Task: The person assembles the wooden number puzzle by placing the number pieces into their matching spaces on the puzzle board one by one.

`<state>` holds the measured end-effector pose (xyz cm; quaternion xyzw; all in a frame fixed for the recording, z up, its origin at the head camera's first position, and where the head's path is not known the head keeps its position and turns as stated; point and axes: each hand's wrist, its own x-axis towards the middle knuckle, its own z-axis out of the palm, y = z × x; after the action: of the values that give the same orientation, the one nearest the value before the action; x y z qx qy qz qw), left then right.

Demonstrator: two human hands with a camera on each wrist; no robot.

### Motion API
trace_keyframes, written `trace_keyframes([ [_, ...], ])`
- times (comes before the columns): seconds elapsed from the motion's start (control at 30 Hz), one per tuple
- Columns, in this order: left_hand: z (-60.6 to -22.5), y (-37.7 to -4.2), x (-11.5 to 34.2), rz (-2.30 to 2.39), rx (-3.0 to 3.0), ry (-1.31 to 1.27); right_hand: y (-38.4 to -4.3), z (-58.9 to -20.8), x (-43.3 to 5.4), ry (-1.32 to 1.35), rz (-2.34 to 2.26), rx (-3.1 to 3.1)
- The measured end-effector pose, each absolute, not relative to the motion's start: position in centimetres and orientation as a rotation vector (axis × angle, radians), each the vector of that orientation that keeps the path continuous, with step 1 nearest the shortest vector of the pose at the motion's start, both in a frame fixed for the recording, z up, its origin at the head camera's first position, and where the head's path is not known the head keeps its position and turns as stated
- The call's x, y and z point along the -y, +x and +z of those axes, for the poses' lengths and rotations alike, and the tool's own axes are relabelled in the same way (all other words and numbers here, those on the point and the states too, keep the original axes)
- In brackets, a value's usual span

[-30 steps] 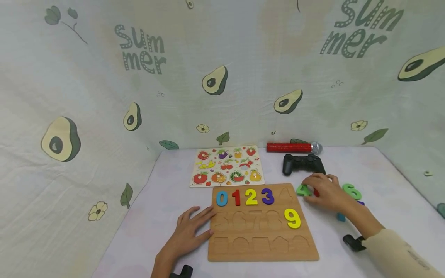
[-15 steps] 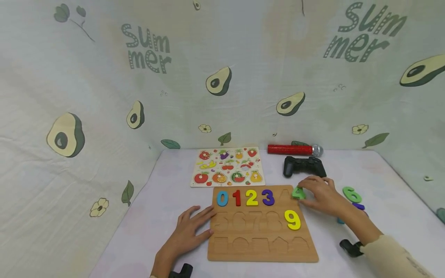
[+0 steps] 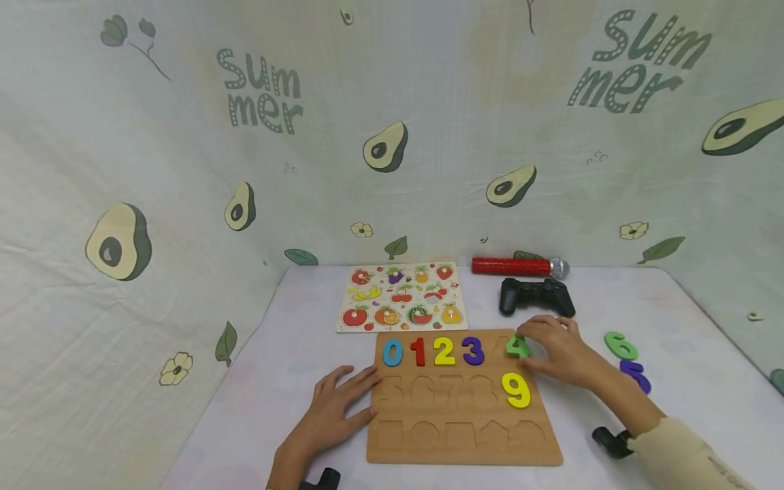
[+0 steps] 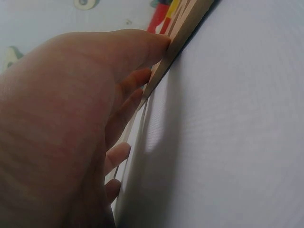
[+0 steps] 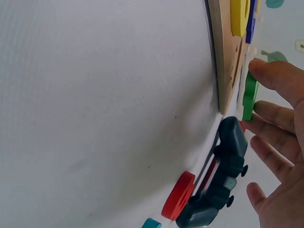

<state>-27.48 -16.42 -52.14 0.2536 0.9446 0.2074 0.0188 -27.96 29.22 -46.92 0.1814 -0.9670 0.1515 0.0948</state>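
A wooden number board (image 3: 429,446) lies on the table, with a blue 0 (image 3: 393,352), red 1 (image 3: 418,352), yellow 2 (image 3: 444,352) and purple 3 (image 3: 473,351) along its top row. My right hand (image 3: 560,350) pinches a green 4 (image 3: 517,346) between thumb and fingers, over the top right corner of the board. In the right wrist view the green 4 (image 5: 249,97) stands on edge above the surface. A yellow 9 (image 3: 516,390) sits at the right of the second row. My left hand (image 3: 333,408) touches the board's left edge, fingers extended.
Right of the board lie a green 6 (image 3: 621,346) and a purple 5 (image 3: 635,376). A red piece (image 5: 178,195) shows in the right wrist view. Behind are a black game controller (image 3: 536,296), a red microphone (image 3: 511,266) and a fruit puzzle board (image 3: 401,296).
My right hand has carried the green 4 leftward from the table to over the board's top right corner. The left hand stays at the board's left edge.
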Motion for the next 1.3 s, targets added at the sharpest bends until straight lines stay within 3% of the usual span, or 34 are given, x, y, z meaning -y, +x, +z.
trace_keyframes([
  [1.3,-51.9,-27.3,16.3,0.625,-2.938,0.791,-28.9,-48.1,-27.6,0.582,0.453,2.907],
])
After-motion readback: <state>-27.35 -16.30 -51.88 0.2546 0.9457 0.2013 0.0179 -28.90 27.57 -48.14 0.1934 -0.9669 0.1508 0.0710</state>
